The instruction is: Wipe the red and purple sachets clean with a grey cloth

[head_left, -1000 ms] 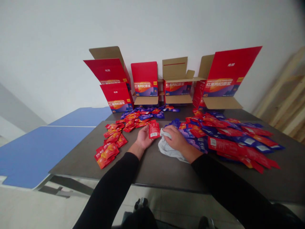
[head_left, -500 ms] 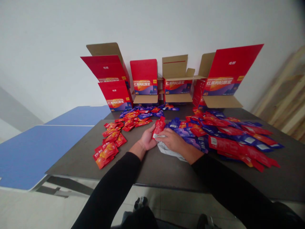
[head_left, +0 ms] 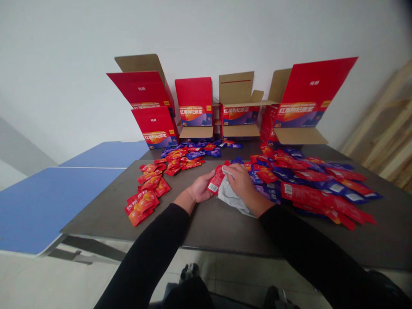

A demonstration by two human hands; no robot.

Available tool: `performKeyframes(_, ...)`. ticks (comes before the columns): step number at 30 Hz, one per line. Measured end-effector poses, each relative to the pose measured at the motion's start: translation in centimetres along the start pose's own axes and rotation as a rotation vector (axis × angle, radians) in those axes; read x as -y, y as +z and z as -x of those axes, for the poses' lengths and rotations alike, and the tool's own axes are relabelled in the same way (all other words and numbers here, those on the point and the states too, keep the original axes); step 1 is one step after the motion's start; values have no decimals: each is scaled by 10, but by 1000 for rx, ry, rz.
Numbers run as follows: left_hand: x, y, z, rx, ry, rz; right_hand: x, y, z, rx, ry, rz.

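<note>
My left hand (head_left: 202, 188) grips a red sachet (head_left: 215, 182) by its left edge, its printed back with a barcode facing up. A light grey cloth (head_left: 232, 197) is bunched in my right hand (head_left: 240, 180), which presses it against the upper right of the sachet and hides that part. The rest of the cloth hangs down onto the dark table (head_left: 206, 231). Just right of my right hand lie purple sachets (head_left: 268, 191). A row of red sachets (head_left: 141, 206) with orange fruit pictures lies to the left of my hands.
Along the wall stand several red and blue cartons (head_left: 195, 113) with raised flaps. A big mixed heap of red and purple sachets (head_left: 309, 180) spreads over the right side. Another mixed pile (head_left: 186, 156) lies before the cartons. A blue table (head_left: 80, 189) adjoins on the left.
The cloth in my right hand has moved from the sachet's lower end up to its upper right. The sachet has tilted further to the right in my left hand.
</note>
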State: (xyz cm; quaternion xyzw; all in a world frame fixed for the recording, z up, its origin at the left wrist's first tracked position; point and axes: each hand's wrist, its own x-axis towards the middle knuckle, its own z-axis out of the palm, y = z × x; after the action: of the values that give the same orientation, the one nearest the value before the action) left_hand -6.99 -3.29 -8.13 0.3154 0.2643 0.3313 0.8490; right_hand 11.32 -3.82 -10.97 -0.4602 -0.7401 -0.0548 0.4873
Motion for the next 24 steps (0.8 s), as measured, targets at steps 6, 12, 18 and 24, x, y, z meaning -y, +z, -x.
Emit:
performKeyframes(6,0,-3,0,-23,-26,-27,-14,3,-3,-83,84,9)
performKeyframes(12,-6,-6,0,19,1,66,-16,-2,-5,-175,158,13)
performKeyframes(18,-12,-2,0,-6,84,197,10,0,3,33,-155,-155)
performKeyframes(24,-10,-5,-1,40,27,203,29,3,10,135,-392,-205)
